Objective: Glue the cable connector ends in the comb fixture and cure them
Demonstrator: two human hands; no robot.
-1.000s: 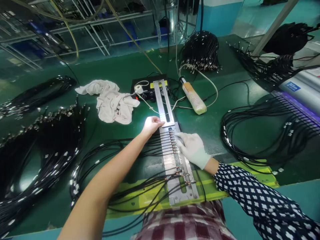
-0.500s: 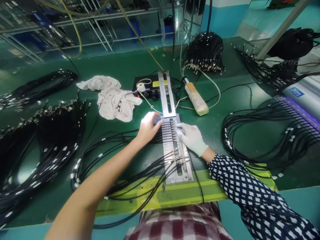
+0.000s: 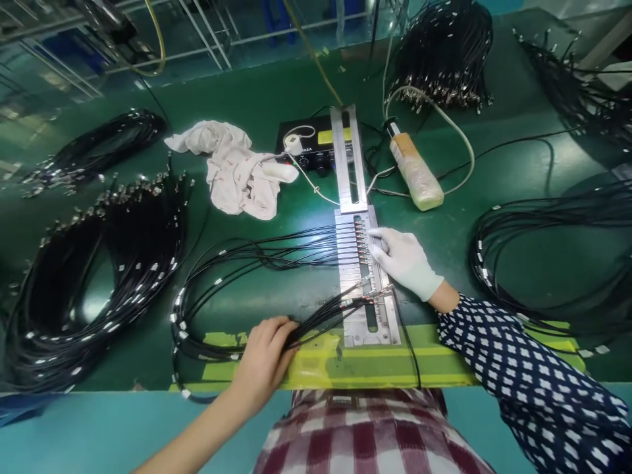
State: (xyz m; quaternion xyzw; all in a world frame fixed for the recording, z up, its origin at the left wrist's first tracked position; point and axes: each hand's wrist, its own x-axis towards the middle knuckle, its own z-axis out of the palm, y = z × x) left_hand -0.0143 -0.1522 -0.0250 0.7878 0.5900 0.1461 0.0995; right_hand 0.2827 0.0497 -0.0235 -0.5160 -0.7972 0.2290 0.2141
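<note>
At the worktop's (image 3: 286,293) far left lies a thick coil of black cables (image 3: 81,359) with pale tags, and further along, a crumpled white cloth (image 3: 241,184) beside a black control box (image 3: 312,169). The bare left hand (image 3: 266,347) is what has changed: half a second ago it was at the top of the slotted metal fixture (image 3: 351,332); now it is down near the front edge, fingers curled over a loose cable bundle (image 3: 318,320), its grip apparently closed around it, though the fingertips are hidden. That leaves the seated row of cables (image 3: 316,248) out of its reach, lying in the upper slots, while the loose bundle's connectors rest across the lower part of the fixture. On the fixture's right side, the gloved right hand (image 3: 407,260) has stayed beside the row of connectors (image 3: 361,240), thumb and forefinger close together; whether its grip has hold of anything, I cannot tell. Further right are a plastic-wrapped tool handle (image 3: 417,172) and another cable coil (image 3: 480,253).
</note>
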